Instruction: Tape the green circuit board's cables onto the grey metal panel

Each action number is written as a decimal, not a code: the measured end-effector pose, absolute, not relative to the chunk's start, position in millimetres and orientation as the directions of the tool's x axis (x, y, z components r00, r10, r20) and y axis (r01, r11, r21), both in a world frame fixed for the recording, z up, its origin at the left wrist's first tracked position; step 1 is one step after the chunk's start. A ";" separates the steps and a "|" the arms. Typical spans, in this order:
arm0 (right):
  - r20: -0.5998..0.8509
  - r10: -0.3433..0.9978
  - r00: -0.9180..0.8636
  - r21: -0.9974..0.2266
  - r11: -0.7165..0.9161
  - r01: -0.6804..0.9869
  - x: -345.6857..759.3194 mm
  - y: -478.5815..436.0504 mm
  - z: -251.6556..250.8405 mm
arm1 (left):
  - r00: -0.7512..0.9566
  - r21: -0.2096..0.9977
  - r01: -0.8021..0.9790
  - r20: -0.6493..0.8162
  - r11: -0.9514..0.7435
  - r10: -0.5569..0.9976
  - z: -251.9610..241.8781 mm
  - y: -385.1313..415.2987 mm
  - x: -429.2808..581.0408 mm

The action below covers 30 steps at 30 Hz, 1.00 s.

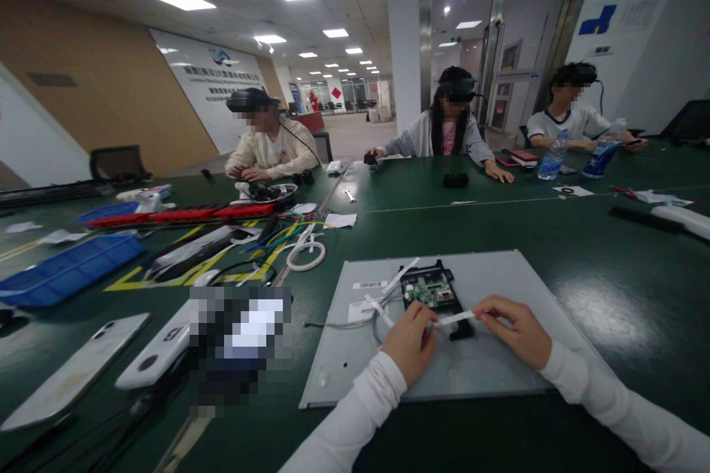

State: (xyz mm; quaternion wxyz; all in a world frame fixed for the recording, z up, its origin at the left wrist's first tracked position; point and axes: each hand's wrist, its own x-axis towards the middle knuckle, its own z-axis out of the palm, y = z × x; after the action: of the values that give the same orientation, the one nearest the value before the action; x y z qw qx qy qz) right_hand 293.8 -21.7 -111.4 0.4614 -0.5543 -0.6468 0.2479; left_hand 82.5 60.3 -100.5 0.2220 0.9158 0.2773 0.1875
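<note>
A grey metal panel (499, 281) lies on the green table before me. Near its middle sits a black bracket (441, 270) with a green circuit board (430, 294) in it. My left hand (410, 344) and my right hand (515, 329) pinch opposite ends of a short white strip (455, 318), stretched between them over the lower part of the bracket. More white strips (400, 276) stick to the panel and bracket at the left, beside grey cables (347, 324). My left fingertips partly cover the strip's left end.
White phone-like device (78, 369), white power bank (158, 355) and blue trays (72, 266) lie left. Coiled white cable (306, 256) and coloured wires are behind them. Three people wearing headsets sit across the green table (433, 222); bottles (553, 157) stand far right.
</note>
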 end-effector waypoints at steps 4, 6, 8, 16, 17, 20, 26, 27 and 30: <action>0.305 0.951 0.049 -0.840 0.244 0.484 294.6 -21.3 -113.0 | 0.795 0.505 0.388 0.240 -0.771 0.557 -99.8 60.5 82.6; 0.299 0.953 0.054 -0.841 0.237 0.486 294.9 -21.5 -112.9 | 0.805 0.501 0.375 0.241 -0.780 0.542 -99.7 60.4 82.8; 0.297 0.953 0.057 -0.842 0.234 0.486 294.9 -21.8 -112.5 | 0.810 0.495 0.373 0.239 -0.785 0.535 -99.7 60.3 83.1; 0.297 0.953 0.052 -0.845 0.237 0.479 295.0 -20.5 -115.1 | 0.821 0.470 0.372 0.235 -0.800 0.520 -100.4 60.6 83.3; 0.297 0.954 0.053 -0.845 0.236 0.479 295.1 -20.3 -115.5 | 0.823 0.468 0.373 0.233 -0.801 0.519 -100.5 60.7 83.2; 0.295 0.954 0.055 -0.844 0.233 0.483 295.1 -20.5 -115.8 | 0.826 0.456 0.379 0.226 -0.805 0.517 -100.8 60.5 83.0; 0.293 0.954 0.063 -0.842 0.227 0.489 295.1 -21.7 -115.8 | 0.830 0.425 0.402 0.205 -0.811 0.519 -99.7 59.1 83.1; 0.295 0.953 0.064 -0.842 0.227 0.490 295.0 -21.7 -115.9 | 0.831 0.422 0.404 0.201 -0.812 0.519 -99.3 58.8 83.1; 0.299 0.952 0.071 -0.840 0.227 0.493 294.8 -21.3 -115.9 | 0.833 0.413 0.410 0.194 -0.813 0.519 -98.1 58.1 83.0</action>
State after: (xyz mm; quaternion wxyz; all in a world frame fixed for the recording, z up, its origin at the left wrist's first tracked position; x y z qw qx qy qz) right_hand 294.8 -21.3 -115.9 0.4595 -0.5694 -0.6344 0.2495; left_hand 83.0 58.1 -98.1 0.1800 0.9402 0.2470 0.1505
